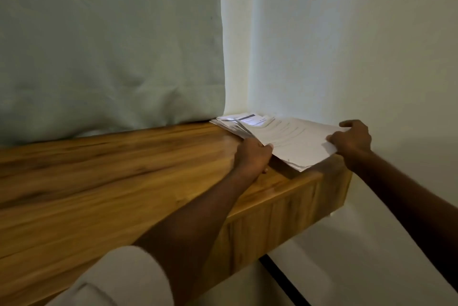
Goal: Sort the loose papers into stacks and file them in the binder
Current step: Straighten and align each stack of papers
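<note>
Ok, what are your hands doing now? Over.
Left hand grips papers' near edge. Right hand pinches their right corner. Papers at desk end, by wall. No binder in view.

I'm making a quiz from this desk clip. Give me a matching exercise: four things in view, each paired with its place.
Things:
1. left hand
2. right hand
3. curtain
4. papers

Places:
A. hanging behind the desk
B. gripping the pile's right end, by the wall
C. lying at the desk's far right corner
D. gripping the pile's near left edge

Pairs: 1-D, 2-B, 3-A, 4-C
</note>
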